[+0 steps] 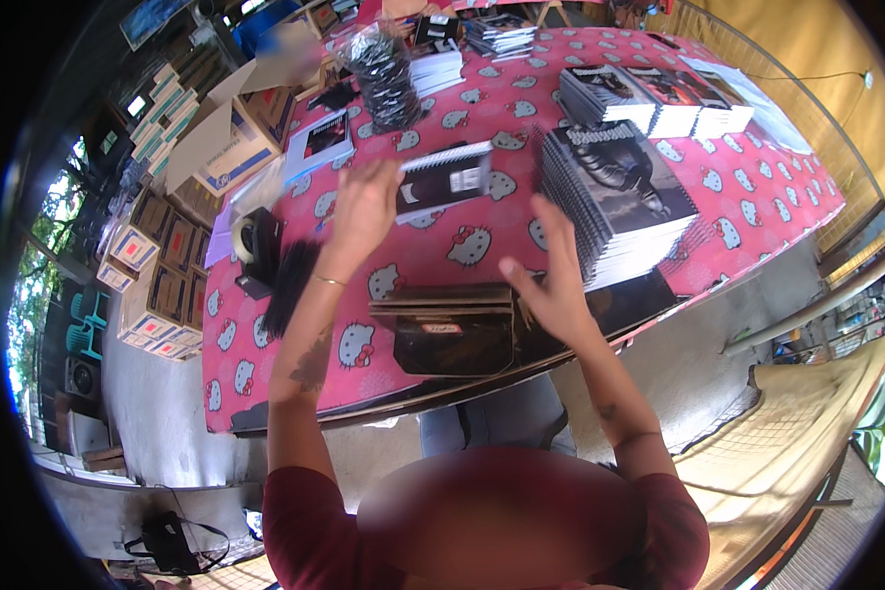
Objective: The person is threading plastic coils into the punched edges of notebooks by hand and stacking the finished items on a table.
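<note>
My left hand (366,208) is closed on the left end of a spiral notebook (452,184) with a dark cover and a white label, held tilted over the table and slightly blurred. My right hand (551,280) is open, fingers apart and nothing in it, beside a tall stack of spiral notebooks (631,187) with a grey picture cover. Between my forearms, at the table's near edge, sits a dark, worn metal box-like device (452,339). Next to my left forearm lie a bundle of black binding coils (290,287) and a tape dispenser (256,251).
The table has a pink cartoon-cat cloth (467,246). Further back stand more notebook stacks (610,95), a clear bag of black coils (383,79) and a loose booklet (323,143). Cardboard boxes (241,138) line the left side. Another person's hands show faintly at the far edge.
</note>
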`<state>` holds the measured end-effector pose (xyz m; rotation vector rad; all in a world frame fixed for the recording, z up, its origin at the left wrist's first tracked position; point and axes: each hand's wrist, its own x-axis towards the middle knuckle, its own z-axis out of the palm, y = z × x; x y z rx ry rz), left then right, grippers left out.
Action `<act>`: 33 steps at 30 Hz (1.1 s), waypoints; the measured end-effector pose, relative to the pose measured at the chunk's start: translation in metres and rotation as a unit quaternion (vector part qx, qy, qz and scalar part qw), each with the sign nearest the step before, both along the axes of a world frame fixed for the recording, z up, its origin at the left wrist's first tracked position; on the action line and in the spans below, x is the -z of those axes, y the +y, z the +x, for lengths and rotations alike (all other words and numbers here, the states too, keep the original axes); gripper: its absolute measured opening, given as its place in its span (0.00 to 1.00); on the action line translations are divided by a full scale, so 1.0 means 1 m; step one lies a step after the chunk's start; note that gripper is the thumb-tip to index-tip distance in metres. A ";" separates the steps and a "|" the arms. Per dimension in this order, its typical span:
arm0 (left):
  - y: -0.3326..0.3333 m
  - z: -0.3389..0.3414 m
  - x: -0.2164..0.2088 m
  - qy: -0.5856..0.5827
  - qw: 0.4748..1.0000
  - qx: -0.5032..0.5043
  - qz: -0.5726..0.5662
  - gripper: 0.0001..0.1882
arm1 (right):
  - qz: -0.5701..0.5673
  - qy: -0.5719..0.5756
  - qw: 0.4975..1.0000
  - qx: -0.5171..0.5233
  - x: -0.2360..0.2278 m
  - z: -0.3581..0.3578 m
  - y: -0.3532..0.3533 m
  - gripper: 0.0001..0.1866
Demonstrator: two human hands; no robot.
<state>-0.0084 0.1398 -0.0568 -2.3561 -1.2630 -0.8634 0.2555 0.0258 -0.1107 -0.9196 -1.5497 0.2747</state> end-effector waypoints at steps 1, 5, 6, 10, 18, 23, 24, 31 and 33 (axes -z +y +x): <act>-0.021 0.003 -0.025 -0.031 0.998 0.047 -0.007 0.07 | -0.030 0.035 0.999 0.022 0.008 -0.006 0.006 0.33; -0.093 0.020 -0.071 -0.046 0.984 0.138 -0.107 0.10 | -0.182 0.193 0.946 -0.186 0.044 0.006 0.000 0.20; -0.102 0.020 -0.070 -0.039 0.982 0.145 -0.115 0.10 | -0.170 0.180 0.957 -0.152 0.045 0.007 -0.011 0.13; -0.119 0.021 -0.060 -0.011 0.980 0.163 -0.110 0.09 | -0.229 0.180 0.939 -0.182 0.060 0.012 -0.031 0.19; -0.136 0.015 -0.055 0.089 0.980 0.095 -0.152 0.13 | -0.208 0.118 0.957 -0.165 0.075 -0.006 -0.028 0.21; -0.153 -0.011 0.048 -0.014 0.997 -0.002 -0.072 0.26 | -0.225 0.166 0.927 -0.251 0.069 -0.031 -0.035 0.33; -0.153 -0.015 0.058 -0.128 0.991 -0.018 -0.040 0.26 | -0.222 0.159 0.933 -0.236 0.076 -0.034 -0.035 0.37; -0.162 -0.029 0.176 -0.619 0.737 0.015 -0.273 0.26 | -0.223 0.144 0.948 -0.177 0.085 -0.031 -0.025 0.20; -0.140 -0.055 0.158 -0.493 0.825 -0.046 -0.272 0.23 | -0.216 0.149 0.947 -0.183 0.099 -0.006 -0.018 0.18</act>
